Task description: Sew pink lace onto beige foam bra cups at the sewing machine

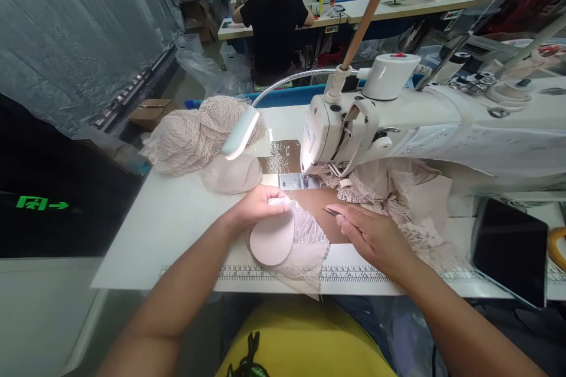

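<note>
My left hand (260,207) pinches the top edge of a pale pink lace piece with a rounded cup (273,240). The piece lies at the table's front, its lace side (307,227) spreading right and hanging slightly over the edge. To the right, my right hand (365,232) is closed around a small dark pointed tool (331,211). Its tip points left toward the lace without touching it; most of the tool is hidden by my fingers. Just beyond both hands is the needle area of a white sewing machine (321,135).
Lace bundles (190,138) and a loose cup (232,172) lie at the left back, below a lamp (242,132). More lace fabric (398,188) is heaped under the machine arm. A black tablet (510,250) sits at right. A measuring tape (354,273) runs along the front edge.
</note>
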The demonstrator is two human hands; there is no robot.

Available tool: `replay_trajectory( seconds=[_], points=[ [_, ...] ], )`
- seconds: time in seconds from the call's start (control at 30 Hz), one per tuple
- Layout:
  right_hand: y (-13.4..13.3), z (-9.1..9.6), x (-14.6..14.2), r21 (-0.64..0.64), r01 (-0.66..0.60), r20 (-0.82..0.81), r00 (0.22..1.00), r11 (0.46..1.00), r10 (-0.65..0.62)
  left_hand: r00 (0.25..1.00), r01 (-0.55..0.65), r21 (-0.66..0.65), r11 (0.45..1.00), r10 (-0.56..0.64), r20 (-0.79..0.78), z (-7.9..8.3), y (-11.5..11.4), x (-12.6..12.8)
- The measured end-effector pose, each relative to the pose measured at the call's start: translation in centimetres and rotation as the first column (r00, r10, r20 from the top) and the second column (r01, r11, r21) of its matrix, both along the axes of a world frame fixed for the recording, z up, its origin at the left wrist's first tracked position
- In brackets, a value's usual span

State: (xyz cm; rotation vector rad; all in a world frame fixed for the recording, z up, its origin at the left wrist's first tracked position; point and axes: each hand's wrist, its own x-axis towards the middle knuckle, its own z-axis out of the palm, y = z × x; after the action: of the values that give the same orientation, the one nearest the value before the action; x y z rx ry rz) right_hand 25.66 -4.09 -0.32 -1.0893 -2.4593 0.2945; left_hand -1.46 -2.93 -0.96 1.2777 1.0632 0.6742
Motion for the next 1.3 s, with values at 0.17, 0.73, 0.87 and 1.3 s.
replay_trajectory(
  seconds=[0.17,0.73,0.87,1.3],
  points=[
    [1.6,0.7,-3.3,-0.337,-0.066,-0.128,0.992,0.939,0.024,0.999,0.025,0.001,1.000,-0.025,0.044,0.1,-0.2,0.3],
    [3.1,0.1,-6.5,-0.566,-0.211,-0.375,0.927,0.797,-0.021,0.997,0.058,-0.022,0.998,-0.057,0.044,-0.3,-0.2,0.6],
    [3.2,-0.6,-6.2,-0.618,-0.220,-0.435,0.895,0.755,-0.096,0.999,0.047,-0.007,0.999,-0.046,0.020,-0.4,-0.2,0.7],
    [3.6,-0.8,-4.1,-0.518,0.027,-0.236,0.956,0.855,-0.173,0.937,0.101,0.123,0.987,-0.054,-0.344,0.8,2.1,-1.9]
  ],
)
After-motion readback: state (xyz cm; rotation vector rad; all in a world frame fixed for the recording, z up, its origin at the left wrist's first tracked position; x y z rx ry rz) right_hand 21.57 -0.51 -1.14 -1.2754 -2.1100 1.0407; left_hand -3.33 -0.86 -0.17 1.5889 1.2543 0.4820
